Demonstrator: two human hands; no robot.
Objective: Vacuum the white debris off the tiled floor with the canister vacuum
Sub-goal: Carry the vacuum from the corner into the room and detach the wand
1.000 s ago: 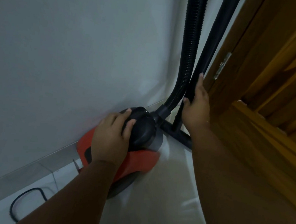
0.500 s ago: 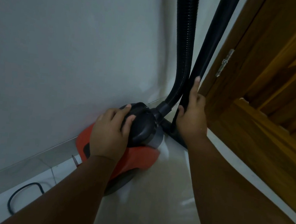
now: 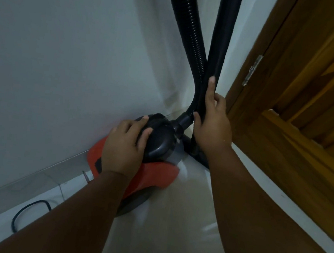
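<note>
Plain white wall (image 3: 66,54) fills the left, glossy pale tiled floor (image 3: 171,230) runs below, brown wooden panelled door (image 3: 309,100) on the right.

Orange canister vacuum (image 3: 157,172) with a black domed top sits on the floor against the wall's skirting, near the corner. Ribbed black flexible hose (image 3: 188,35) rises from its front cuff. Smooth black rigid wand (image 3: 223,29) stands upright just beside the hose, crossing it. Black floor nozzle (image 3: 198,153) looks parked in the corner by the door frame.

Left hand (image 3: 124,146) is on the dome, fingers curled over its edge. Right hand (image 3: 211,127) grips the wand low down, index finger straight along it, thumb hooked round the inner side. Thin black power cord (image 3: 27,210) loops on the floor lower left.

Progress: setup stage, I'd say. No white debris in view, nozzle not on open floor, so all the vacuuming looks to be left.

Vs 1.0 s ago: canister hasn't shifted, left hand in the same hold. Right hand sits a bit lower on the wand, nearer the hose cuff, and the wand now lies closer to the hose.
</note>
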